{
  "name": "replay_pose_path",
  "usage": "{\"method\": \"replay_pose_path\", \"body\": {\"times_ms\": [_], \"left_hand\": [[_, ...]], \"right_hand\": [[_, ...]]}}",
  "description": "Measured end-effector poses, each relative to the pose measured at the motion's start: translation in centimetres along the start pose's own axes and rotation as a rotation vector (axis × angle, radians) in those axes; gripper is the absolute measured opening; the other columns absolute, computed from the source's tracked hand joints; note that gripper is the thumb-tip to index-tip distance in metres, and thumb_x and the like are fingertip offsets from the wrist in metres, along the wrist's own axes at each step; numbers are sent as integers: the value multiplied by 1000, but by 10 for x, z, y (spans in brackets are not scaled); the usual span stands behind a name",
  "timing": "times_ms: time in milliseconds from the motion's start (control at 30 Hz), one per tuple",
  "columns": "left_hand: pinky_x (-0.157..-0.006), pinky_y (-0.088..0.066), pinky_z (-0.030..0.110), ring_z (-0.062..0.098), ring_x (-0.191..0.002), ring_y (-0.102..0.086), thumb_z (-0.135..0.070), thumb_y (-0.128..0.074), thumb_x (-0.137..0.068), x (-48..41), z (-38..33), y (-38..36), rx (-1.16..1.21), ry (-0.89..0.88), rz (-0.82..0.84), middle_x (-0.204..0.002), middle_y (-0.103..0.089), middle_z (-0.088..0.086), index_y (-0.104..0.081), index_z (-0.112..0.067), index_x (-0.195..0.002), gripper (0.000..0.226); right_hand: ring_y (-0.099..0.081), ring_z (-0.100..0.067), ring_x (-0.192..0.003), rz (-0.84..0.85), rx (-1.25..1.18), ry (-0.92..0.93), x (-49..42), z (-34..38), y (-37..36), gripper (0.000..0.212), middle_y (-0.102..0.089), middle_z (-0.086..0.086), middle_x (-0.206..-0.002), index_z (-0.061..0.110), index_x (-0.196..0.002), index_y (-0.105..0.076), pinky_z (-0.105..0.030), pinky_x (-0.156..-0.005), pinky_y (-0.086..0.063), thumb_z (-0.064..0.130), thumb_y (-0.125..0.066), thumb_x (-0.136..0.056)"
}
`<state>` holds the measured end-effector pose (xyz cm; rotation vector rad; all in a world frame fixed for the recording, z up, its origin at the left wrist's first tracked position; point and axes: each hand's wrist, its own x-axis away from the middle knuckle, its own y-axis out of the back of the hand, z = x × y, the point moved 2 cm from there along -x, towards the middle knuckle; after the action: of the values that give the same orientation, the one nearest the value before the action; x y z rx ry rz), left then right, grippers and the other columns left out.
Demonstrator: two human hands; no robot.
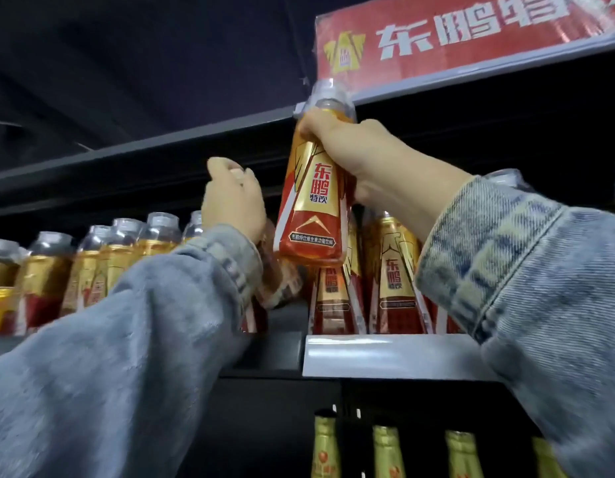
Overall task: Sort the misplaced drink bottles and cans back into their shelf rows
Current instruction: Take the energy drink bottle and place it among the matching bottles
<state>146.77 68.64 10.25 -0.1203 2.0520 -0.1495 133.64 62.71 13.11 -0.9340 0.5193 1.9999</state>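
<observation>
My right hand grips a gold-and-red drink bottle by its upper body and holds it lifted above the shelf row, its clear cap just under the upper shelf edge. My left hand is closed around another bottle of the same kind, tilted and blurred, mostly hidden behind the hand and sleeve. Matching bottles stand upright on the shelf directly below the lifted one. A row of the same bottles runs off to the left.
The shelf has a silver price strip along its front edge. Above hangs a red brand sign on the upper shelf. Gold-capped bottle necks stand on the shelf below. Both arms wear denim sleeves.
</observation>
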Motion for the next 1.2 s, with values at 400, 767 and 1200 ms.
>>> {"method": "replay_pose_path", "body": {"times_ms": [400, 767, 1200], "left_hand": [[-40, -44, 12, 3, -64, -56, -41, -74, -72, 23, 22, 77, 35, -48, 464, -86, -58, -7, -60, -23, -100, 36], [-75, -47, 26, 15, -88, -58, -44, -75, -70, 38, 64, 31, -151, 20, 651, -98, -56, -2, -55, -15, -121, 62], [-90, -49, 31, 21, -103, -61, -43, -76, -70, 29, 69, 21, -76, -5, 648, -118, -63, 4, -52, -17, -129, 69]], "right_hand": [[-59, -17, -82, -269, 221, 106, -18, -35, -61, 62, -57, 3, -97, 14, -118, -47, -28, -69, -47, 49, -69, -72], [-56, -31, -109, -319, 974, 405, -7, -71, -88, 85, -59, -14, -121, 8, -145, -23, -44, -90, -42, 55, -55, -82], [-46, -26, -117, -343, 1443, 352, -5, -83, -83, 75, -62, -9, -115, 2, -128, -45, -45, -96, -28, 63, -38, -86]]}}
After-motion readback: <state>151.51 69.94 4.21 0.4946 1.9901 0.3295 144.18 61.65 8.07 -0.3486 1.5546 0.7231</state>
